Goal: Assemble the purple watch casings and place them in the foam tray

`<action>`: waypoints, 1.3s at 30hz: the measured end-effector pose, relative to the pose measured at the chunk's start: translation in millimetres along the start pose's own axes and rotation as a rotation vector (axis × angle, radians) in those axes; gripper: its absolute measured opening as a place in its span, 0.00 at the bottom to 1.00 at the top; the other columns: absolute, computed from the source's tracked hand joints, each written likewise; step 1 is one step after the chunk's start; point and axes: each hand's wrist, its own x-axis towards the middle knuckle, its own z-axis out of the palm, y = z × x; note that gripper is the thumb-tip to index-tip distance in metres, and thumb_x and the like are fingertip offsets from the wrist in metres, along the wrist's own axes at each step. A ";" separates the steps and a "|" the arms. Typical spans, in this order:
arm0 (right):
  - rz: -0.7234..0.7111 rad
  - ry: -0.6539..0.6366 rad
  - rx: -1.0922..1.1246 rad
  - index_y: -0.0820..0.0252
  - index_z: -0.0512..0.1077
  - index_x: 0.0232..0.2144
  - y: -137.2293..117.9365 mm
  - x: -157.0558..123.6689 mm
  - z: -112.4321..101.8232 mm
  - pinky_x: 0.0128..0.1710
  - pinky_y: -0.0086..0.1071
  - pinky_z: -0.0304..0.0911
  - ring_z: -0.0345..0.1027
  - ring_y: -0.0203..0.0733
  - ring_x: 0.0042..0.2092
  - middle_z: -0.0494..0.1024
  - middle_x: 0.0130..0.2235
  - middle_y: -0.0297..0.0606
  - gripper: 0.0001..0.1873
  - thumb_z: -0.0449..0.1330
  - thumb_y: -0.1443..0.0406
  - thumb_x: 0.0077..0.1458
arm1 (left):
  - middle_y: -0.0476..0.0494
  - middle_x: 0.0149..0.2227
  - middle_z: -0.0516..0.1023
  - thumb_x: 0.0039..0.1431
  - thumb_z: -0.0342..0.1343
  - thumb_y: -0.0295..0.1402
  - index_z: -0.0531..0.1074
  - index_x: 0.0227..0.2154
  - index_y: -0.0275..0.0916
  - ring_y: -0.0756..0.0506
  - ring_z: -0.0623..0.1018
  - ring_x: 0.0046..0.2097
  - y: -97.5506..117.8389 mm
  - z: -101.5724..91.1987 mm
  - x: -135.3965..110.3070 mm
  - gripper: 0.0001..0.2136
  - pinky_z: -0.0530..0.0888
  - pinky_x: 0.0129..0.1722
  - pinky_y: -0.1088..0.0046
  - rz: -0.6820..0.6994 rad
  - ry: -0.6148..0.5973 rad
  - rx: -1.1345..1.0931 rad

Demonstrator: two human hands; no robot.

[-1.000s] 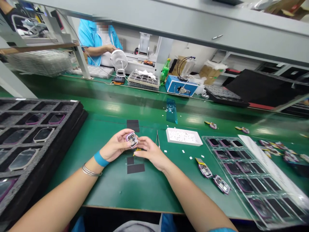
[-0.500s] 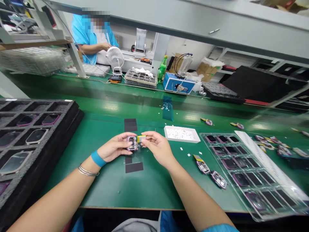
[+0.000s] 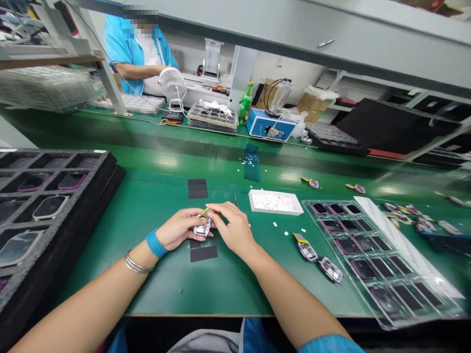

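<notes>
A green table (image 3: 165, 289) carrying, at left, a black foam tray (image 3: 112, 171) of purple-edged device panels and, at right, a clear plastic tray (image 3: 368, 267) of dark panels. Between them lie a white tray (image 3: 274, 202) scattered with small white pieces and dark rectangular sheets (image 3: 197, 189). Across the table, a co-worker in a blue smock (image 3: 127, 54) stands behind a white desk fan (image 3: 172, 83), with a green bottle (image 3: 246, 104) and a blue benchtop unit (image 3: 270, 124) to the right.

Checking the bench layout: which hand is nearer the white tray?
Right. The right hand is just left of the white tray; the left hand is farther left, beyond it.
</notes>
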 end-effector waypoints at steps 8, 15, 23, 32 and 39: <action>0.263 -0.254 -0.026 0.59 0.74 0.29 8.4 -6.4 10.4 0.38 0.30 0.65 0.69 0.37 0.37 0.75 0.35 0.35 0.06 0.57 0.71 0.53 | 0.36 0.35 0.80 0.48 0.61 0.25 0.73 0.34 0.33 0.43 0.80 0.34 18.2 -22.9 -7.1 0.08 0.78 0.33 0.67 -0.005 0.182 -0.104; 0.144 -0.395 -0.280 0.60 0.75 0.27 -5.6 -19.1 24.7 0.45 0.41 0.63 0.67 0.46 0.42 0.74 0.37 0.40 0.05 0.62 0.73 0.47 | 0.37 0.33 0.79 0.43 0.63 0.26 0.73 0.35 0.32 0.44 0.78 0.34 15.3 -35.0 -7.9 0.12 0.76 0.34 0.64 -0.101 -0.054 -0.064; 0.116 -0.350 -0.192 0.58 0.71 0.23 14.0 -20.1 35.3 0.40 0.40 0.65 0.68 0.46 0.37 0.71 0.33 0.39 0.07 0.58 0.72 0.49 | 0.38 0.31 0.78 0.39 0.66 0.27 0.74 0.34 0.33 0.44 0.78 0.33 13.9 -41.1 -3.8 0.16 0.75 0.35 0.62 -0.102 -0.091 -0.068; 0.080 -0.470 -0.270 0.61 0.66 0.28 -9.8 -19.4 26.8 0.44 0.40 0.64 0.64 0.44 0.41 0.68 0.37 0.42 0.08 0.53 0.76 0.54 | 0.39 0.32 0.79 0.44 0.64 0.27 0.74 0.35 0.34 0.45 0.78 0.32 16.8 -34.2 -11.2 0.13 0.76 0.35 0.65 -0.119 -0.037 -0.047; 0.164 -0.347 0.010 0.58 0.65 0.28 -19.6 -6.8 -4.3 0.45 0.32 0.62 0.66 0.37 0.43 0.68 0.39 0.36 0.07 0.53 0.73 0.57 | 0.38 0.32 0.79 0.45 0.63 0.26 0.73 0.35 0.33 0.45 0.78 0.33 19.3 -31.4 -12.8 0.11 0.76 0.37 0.63 -0.125 -0.027 -0.060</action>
